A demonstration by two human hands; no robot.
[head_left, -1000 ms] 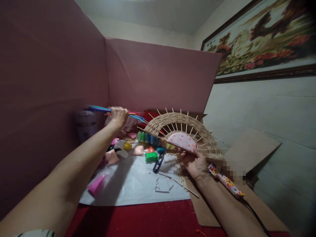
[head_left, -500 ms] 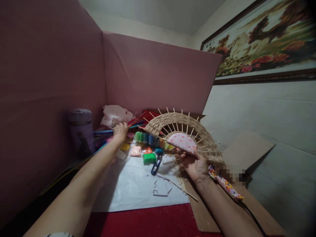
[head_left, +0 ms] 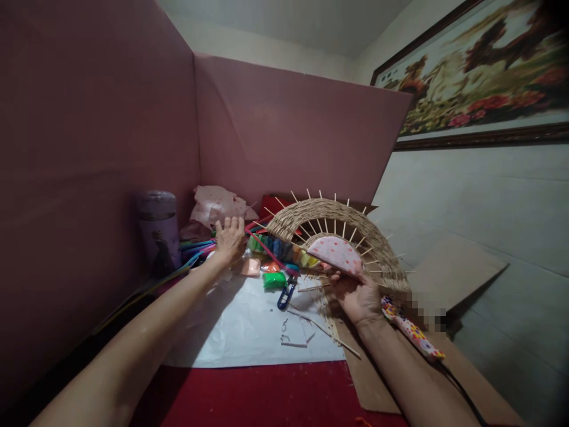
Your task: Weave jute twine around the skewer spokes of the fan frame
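My right hand (head_left: 358, 296) is closed around the lower middle of a woven half-round fan (head_left: 326, 204). Thin sticks radiate from the fan's tan woven band, and a pink spotted half-circle (head_left: 335, 252) covers its centre. My left hand (head_left: 230, 242) rests palm down over a pile of coloured fuzzy stems (head_left: 195, 246), fingers stretched out and apart. Beside it, a pinkish-red stem (head_left: 269, 250) slants across packets of coloured clay (head_left: 274, 280). Whether my left palm touches anything beneath is hidden.
Blue thread snips (head_left: 287, 293) and loose sticks (head_left: 329, 333) lie on the white sheet (head_left: 222, 338). A purple tumbler (head_left: 159, 231) stands at left, near crumpled pink spotted cloth (head_left: 217, 204). At right, a flower-patterned corded tool (head_left: 413, 332) lies on cardboard (head_left: 373, 379).
My left hand has shifted slightly right and its fingers have straightened. A pinkish-red stem now lies across the clay packets. My right hand still holds the fan; the view has shifted a little.
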